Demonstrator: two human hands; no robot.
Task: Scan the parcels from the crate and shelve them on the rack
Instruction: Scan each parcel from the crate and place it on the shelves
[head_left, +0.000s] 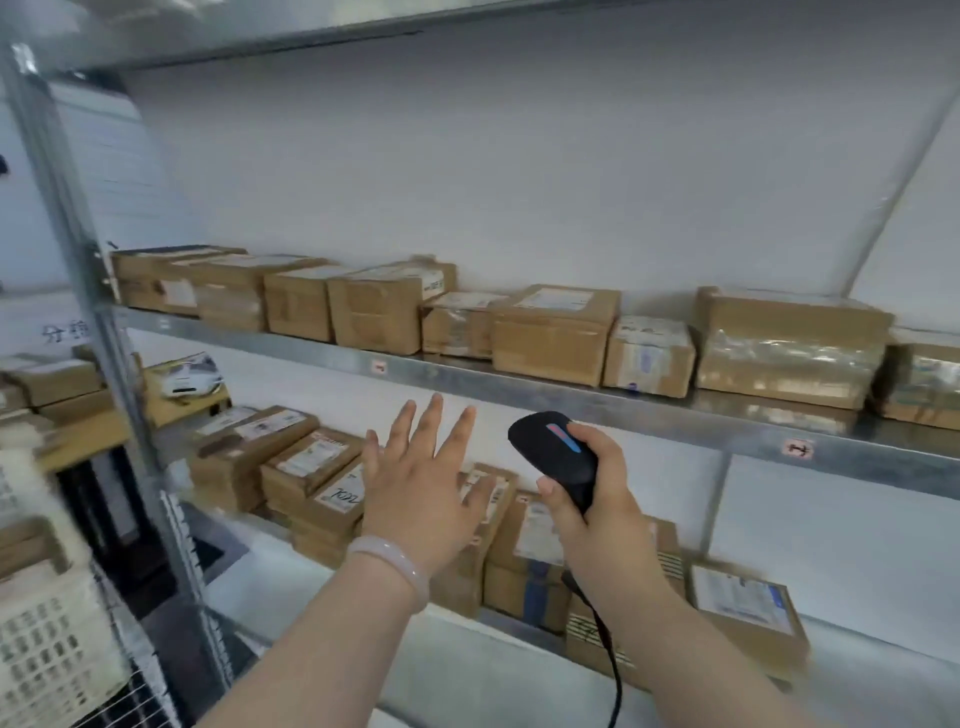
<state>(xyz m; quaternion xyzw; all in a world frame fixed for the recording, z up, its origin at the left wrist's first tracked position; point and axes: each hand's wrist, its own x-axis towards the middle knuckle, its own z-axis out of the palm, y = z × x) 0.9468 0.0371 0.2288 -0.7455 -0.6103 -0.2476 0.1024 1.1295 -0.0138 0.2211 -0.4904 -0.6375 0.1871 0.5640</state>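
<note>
Centre frame, the left hand (415, 488) is spread wide, empty; the barcode scanner (556, 457) is gripped by the right hand (602, 525). Each label is best squared to the scanner before shelving.

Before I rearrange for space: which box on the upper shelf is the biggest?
The second box from the right: wider and taller than the rest, its front covered in shiny tape.

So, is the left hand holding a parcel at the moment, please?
No, the left hand is open with fingers spread, holding nothing.
</note>
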